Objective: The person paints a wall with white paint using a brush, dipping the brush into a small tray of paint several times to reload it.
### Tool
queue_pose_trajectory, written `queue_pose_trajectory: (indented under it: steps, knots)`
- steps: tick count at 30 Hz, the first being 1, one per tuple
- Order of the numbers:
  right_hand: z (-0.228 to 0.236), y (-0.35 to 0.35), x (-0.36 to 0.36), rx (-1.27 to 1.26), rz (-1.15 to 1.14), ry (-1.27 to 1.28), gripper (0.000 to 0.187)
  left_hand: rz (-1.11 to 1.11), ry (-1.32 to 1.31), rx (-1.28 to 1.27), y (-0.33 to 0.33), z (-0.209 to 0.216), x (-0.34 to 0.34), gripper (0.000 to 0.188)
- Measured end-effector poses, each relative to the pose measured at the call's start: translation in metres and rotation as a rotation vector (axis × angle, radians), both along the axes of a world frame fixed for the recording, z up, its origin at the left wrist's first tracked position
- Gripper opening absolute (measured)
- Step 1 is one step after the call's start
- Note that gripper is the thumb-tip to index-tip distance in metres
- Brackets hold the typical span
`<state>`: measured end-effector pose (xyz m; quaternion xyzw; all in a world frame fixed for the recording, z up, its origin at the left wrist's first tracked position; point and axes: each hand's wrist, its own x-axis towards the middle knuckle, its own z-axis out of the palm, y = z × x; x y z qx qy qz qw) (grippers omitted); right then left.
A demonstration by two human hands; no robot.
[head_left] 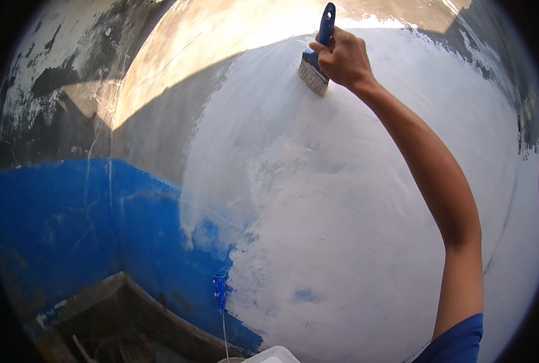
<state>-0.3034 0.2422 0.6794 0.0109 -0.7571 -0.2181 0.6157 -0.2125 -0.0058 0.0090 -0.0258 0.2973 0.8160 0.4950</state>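
Plainly, from my end I see just 1 hand: the right hand [345,58], its fingers wrapped around a paintbrush [313,72], handle up and bristles down at the upper part of the white-coated wall [354,230]. The left hand is out of view, so I cannot tell what its fingers do. The right forearm [424,145], bare up to a blue sleeve [461,339], crosses my view and blocks a strip of the wall. At left, a blue band [52,206] lies below bare grey plaster [154,121]. Just beside the white coat's lower left edge, a blue handle [220,290] tops a thin rod, near a white container [274,356] cut off below. A rough concrete ledge [100,296] juts out at lower left.
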Motion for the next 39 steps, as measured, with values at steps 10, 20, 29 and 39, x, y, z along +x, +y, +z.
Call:
queue_pose_trajectory:
  steps: [10,20,29,39]
  knots:
    - [-0.144,0.027,-0.01,0.93,-0.424,-0.231,0.007,-0.016,0.042,0.035,0.001,-0.004,0.003,0.054]
    - [-0.148,0.005,0.049,-0.001,0.107,-0.276,0.012,-0.143,0.034,-0.024,-0.003,0.011,0.009,0.054]
    - [-0.119,0.018,0.115,0.528,-0.425,0.088,0.007,-0.28,0.072,0.078,0.007,-0.005,0.016,0.052]
    - [-0.46,-0.049,0.197,-0.71,0.295,-0.107,0.021,-0.246,0.064,-0.017,-0.022,-0.009,0.022,0.054]
